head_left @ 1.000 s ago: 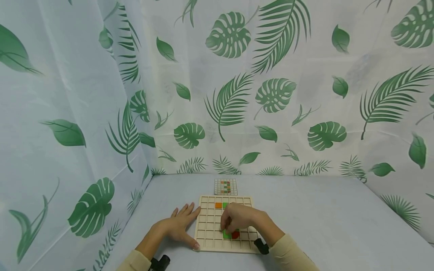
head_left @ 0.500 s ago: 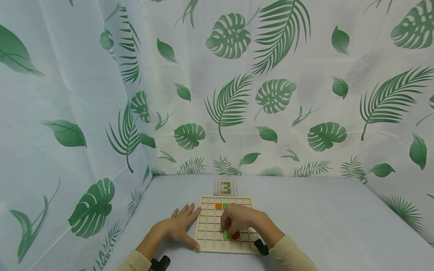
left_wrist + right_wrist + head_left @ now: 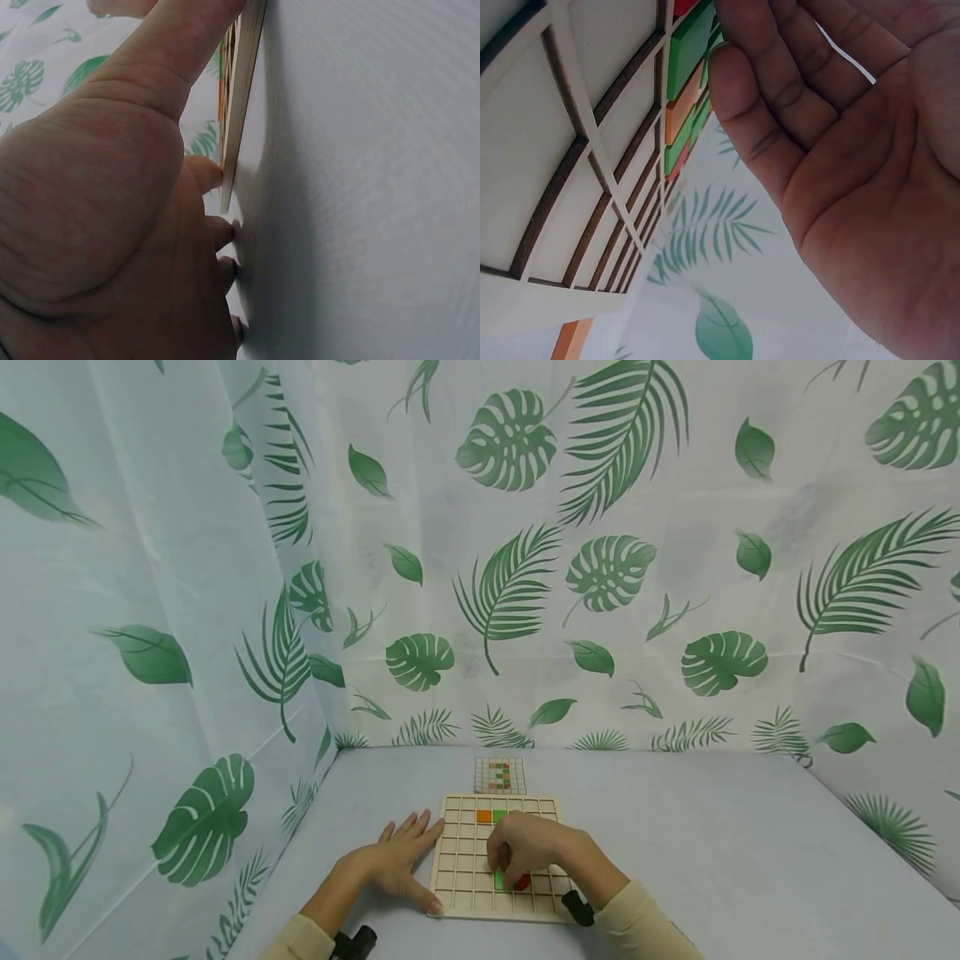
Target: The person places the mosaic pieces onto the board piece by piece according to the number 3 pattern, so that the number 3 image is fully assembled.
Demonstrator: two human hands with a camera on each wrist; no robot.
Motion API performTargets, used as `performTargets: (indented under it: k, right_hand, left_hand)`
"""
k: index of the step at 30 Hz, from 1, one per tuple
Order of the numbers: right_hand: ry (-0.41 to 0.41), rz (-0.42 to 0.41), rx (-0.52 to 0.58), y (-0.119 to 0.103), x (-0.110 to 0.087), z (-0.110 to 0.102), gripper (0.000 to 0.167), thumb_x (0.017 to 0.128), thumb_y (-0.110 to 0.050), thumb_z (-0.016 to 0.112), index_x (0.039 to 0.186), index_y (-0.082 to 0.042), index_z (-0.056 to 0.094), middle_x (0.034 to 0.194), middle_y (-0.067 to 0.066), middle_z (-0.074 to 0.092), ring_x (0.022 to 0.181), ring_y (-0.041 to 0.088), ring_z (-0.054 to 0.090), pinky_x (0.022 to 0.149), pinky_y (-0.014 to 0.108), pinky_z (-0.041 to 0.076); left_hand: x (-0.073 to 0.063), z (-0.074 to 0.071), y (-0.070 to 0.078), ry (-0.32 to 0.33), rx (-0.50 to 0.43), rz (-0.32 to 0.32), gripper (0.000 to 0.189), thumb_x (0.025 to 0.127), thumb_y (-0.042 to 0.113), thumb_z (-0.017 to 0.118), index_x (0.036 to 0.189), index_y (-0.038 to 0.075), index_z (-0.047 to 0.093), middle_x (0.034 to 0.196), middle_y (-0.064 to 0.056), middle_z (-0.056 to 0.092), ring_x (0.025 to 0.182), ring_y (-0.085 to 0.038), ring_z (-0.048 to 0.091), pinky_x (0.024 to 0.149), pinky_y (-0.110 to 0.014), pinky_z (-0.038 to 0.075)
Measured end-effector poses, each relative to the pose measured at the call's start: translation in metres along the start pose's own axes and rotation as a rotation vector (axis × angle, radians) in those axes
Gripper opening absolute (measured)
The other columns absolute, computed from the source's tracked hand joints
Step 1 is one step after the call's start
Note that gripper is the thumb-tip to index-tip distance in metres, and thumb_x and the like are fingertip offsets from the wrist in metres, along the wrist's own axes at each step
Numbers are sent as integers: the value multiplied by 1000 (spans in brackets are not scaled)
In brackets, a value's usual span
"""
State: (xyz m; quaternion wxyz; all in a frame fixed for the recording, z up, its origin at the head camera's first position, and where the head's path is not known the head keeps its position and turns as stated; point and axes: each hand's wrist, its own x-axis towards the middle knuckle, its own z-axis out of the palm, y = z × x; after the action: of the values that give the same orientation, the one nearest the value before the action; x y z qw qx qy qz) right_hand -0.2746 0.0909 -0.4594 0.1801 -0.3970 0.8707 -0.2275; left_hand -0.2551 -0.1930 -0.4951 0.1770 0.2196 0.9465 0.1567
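Note:
A pale wooden grid board lies flat on the table in the head view. My left hand is spread at its left side, with the thumb at the near left corner and fingertips by the left edge. Over the middle of the board, my right hand has its fingers bent down, thumb beside a green tile. A red piece sits just right of that tile. Farther up are an orange tile and another green tile. Whether anything is between the right fingertips is hidden.
Behind the board lies a small pattern card with a coloured grid. The right wrist view shows a row of raised tiles and an orange piece beyond the board's edge. Leaf-printed curtains surround the table.
My right thumb has slid slightly toward me and now covers more of the near green tile. The left hand has stayed in place.

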Motion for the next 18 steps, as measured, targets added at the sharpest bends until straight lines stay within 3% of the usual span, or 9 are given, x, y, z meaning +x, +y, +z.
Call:
performTargets:
  k: [18]
  right_hand:
    - [23,15,-15,0,-4,-5,16,79,-9,90,79,-21,80,73,-17,71,65,-1,62,62,19,54]
  left_hand:
    - [0,0,2,-4,9,-11,133,67,78,82,169,22,17,176,-14,7,163,-37,4,129,-65,4]
